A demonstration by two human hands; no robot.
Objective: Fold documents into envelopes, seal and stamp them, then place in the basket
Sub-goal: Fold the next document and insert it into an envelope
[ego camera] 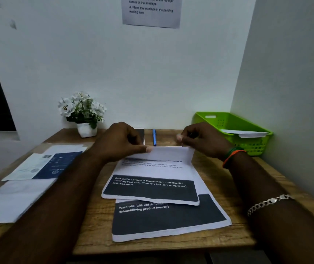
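Your left hand [122, 141] pinches the far left corner of the top document [152, 176], thumb and fingers curled round the folded-over edge; your right hand [203, 140] pinches the far right corner of the same sheet, fingertips pressed together on the paper; the far part of that document is turned back toward you, its white underside showing, while its near end lies flat on a second document [169, 216] with a dark printed block. Both sheets rest on the wooden desk [228, 239], in the middle; the green basket [247, 141] stands at the far right corner against the wall, with an envelope [245, 132] lying in it; a blue pen [154, 137] lies beyond the fold, between your hands; a stack of papers and envelopes [28, 178] sits to the left; a potted white flower [83, 113] stands at the back left.
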